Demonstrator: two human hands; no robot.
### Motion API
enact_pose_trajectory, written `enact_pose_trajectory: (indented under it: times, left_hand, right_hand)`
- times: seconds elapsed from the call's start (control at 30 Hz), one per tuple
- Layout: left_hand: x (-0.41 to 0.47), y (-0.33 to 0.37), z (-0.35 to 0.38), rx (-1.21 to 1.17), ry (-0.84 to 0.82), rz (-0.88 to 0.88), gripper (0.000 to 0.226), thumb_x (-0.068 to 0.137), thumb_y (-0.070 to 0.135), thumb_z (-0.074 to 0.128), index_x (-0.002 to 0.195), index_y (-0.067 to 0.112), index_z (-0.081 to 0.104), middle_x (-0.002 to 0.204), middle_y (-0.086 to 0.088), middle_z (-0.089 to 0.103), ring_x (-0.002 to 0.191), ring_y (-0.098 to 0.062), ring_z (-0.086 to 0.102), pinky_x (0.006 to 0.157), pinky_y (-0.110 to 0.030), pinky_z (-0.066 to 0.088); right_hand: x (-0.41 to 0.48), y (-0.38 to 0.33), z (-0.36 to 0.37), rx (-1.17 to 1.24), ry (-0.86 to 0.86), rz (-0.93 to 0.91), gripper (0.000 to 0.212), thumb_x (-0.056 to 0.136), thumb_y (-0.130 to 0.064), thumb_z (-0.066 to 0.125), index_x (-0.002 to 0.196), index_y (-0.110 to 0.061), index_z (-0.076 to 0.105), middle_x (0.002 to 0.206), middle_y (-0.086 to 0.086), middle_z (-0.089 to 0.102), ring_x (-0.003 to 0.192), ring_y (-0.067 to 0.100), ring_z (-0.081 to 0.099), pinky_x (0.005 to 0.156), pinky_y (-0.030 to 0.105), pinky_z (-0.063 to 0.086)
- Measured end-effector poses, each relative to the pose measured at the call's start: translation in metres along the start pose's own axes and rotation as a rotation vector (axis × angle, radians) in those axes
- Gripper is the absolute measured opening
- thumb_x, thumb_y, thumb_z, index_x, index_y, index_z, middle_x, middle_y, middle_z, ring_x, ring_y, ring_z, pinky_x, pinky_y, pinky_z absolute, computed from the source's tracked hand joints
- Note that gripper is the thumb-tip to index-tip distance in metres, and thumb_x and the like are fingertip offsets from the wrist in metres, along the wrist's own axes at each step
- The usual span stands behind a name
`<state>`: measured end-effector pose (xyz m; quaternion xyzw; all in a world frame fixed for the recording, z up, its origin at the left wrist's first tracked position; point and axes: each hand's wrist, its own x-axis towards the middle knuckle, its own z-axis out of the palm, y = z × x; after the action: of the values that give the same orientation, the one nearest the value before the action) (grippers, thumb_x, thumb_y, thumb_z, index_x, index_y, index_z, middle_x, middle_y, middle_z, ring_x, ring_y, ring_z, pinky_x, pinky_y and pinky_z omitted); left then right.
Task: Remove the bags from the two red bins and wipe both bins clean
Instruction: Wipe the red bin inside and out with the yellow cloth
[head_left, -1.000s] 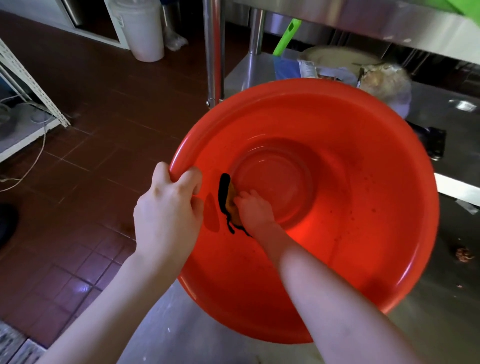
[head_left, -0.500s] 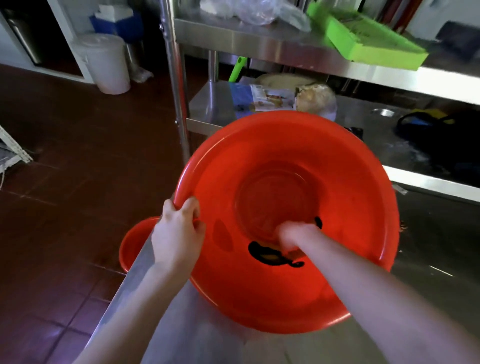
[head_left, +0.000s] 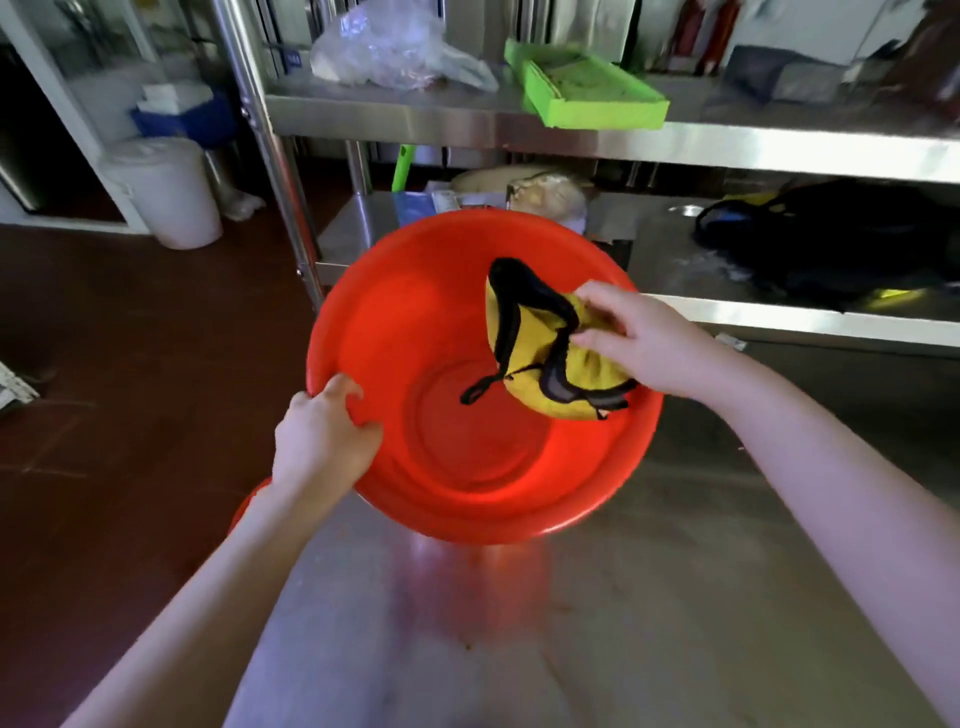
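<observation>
The left hand (head_left: 324, 441) is clamped on the near-left rim of the red bin (head_left: 415, 332), thumb inside, fingers curled over the edge, tipping the bin up so its mouth faces the camera. It hangs above the far-left part of the steel tabletop (head_left: 597, 623); whether its base touches the surface I cannot tell. The right hand (head_left: 641, 345) is closed on a bunched yellow cloth (head_left: 540, 358) with black trim, pressed against the bin's upper right inner wall, a black loop dangling toward the base.

The risks, as I judge them: the bin is held by one hand at one point on the rim, so a hard push from the cloth on the opposite wall could twist it out of that grip and drop it over the tabletop's left edge. That dangling loop could also drag and smear rather than wipe.

A sliver of a second red bin (head_left: 247, 506) peeks out under the left forearm, at the tabletop's left edge, below the tilted one. No bag is visible inside the held bin.
</observation>
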<state>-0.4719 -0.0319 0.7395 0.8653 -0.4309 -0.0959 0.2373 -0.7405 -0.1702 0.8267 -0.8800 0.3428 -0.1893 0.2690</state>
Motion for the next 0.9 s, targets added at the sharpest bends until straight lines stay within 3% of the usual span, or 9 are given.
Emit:
enact_pose_trajectory:
  times: [0.1,0.2,0.3,0.37,0.43,0.53,0.63,0.73,0.9]
  left_hand:
    - [0.005,0.009,-0.015,-0.105,-0.056,-0.057,0.063,0.077,0.032,0.066,0.137,0.030,0.049,0.098,-0.007,0.059,0.077,-0.026,0.066,0.069,-0.029,0.053]
    - [-0.001,0.011,-0.025,-0.266,-0.097,-0.212,0.067,0.079,0.037,0.064,0.141,0.028,0.041,0.092,-0.005,0.060,0.056,-0.024,0.070,0.059,-0.039,0.061]
    - [-0.024,0.006,-0.022,-0.058,-0.137,-0.236,0.071,0.081,0.065,0.050,0.142,0.030,0.036,0.113,-0.012,0.051,0.096,-0.036,0.064,0.085,-0.046,0.055]
    - [-0.047,0.008,-0.012,0.130,0.008,-0.116,0.071,0.081,0.075,0.040,0.138,0.033,0.040,0.134,-0.013,0.030,0.127,-0.041,0.037,0.102,-0.052,0.040]
    - [-0.069,0.025,-0.008,0.192,0.205,0.160,0.063,0.085,0.071,0.043,0.134,0.032,0.049,0.148,-0.012,0.026,0.138,-0.038,0.023,0.108,-0.054,0.029]
    - [-0.086,0.056,0.005,0.278,0.075,0.569,0.060,0.088,0.066,0.045,0.137,0.031,0.049,0.139,-0.001,0.049,0.133,-0.027,0.038,0.113,-0.043,0.025]
    - [-0.087,0.074,0.018,0.430,-0.038,0.667,0.050,0.095,0.057,0.042,0.138,0.031,0.042,0.118,0.009,0.062,0.112,-0.019,0.058,0.104,-0.034,0.036]
    - [-0.077,0.070,0.017,0.440,-0.026,0.696,0.043,0.095,0.057,0.041,0.131,0.032,0.045,0.105,0.011,0.064,0.094,-0.018,0.065,0.078,-0.032,0.050]
    - [-0.057,0.056,-0.008,0.284,0.143,0.753,0.042,0.088,0.057,0.052,0.120,0.031,0.056,0.086,0.008,0.070,0.077,-0.024,0.068,0.059,-0.030,0.045]
  right_hand:
    - [-0.013,-0.013,-0.019,0.037,0.125,-0.041,0.019,0.094,-0.018,0.057,0.097,-0.037,0.052,0.089,-0.018,0.060,0.081,-0.011,0.055,0.064,0.005,0.038]
    - [-0.027,-0.018,-0.027,0.072,0.218,-0.056,0.022,0.096,-0.023,0.056,0.090,-0.043,0.048,0.084,-0.018,0.060,0.073,-0.010,0.054,0.059,0.008,0.039]
    - [-0.040,-0.015,-0.031,0.213,0.304,-0.061,0.022,0.095,-0.024,0.056,0.082,-0.040,0.050,0.077,-0.021,0.058,0.069,-0.007,0.054,0.065,0.018,0.045]
    - [-0.049,-0.008,-0.032,0.311,0.343,-0.044,0.007,0.093,-0.026,0.056,0.088,-0.030,0.053,0.081,-0.009,0.060,0.076,0.003,0.057,0.073,0.031,0.048]
    - [-0.059,0.000,-0.032,0.411,0.364,-0.022,0.007,0.090,-0.031,0.056,0.093,-0.025,0.056,0.090,-0.002,0.064,0.086,0.013,0.063,0.080,0.038,0.050]
    - [-0.076,0.009,-0.031,0.555,0.385,0.019,0.007,0.090,-0.032,0.057,0.090,-0.038,0.060,0.091,-0.011,0.068,0.092,0.011,0.066,0.083,0.037,0.052]
    - [-0.095,0.019,-0.031,0.684,0.441,0.073,0.011,0.091,-0.029,0.057,0.100,-0.031,0.062,0.104,-0.001,0.070,0.099,0.017,0.067,0.090,0.041,0.054]
    - [-0.116,0.025,-0.034,0.817,0.486,0.090,0.015,0.094,-0.023,0.057,0.103,-0.032,0.064,0.108,-0.001,0.072,0.101,0.016,0.068,0.084,0.032,0.055]
    - [-0.133,0.027,-0.041,0.875,0.546,0.084,0.012,0.094,-0.025,0.057,0.101,-0.032,0.064,0.106,-0.001,0.073,0.101,0.016,0.069,0.078,0.027,0.056]
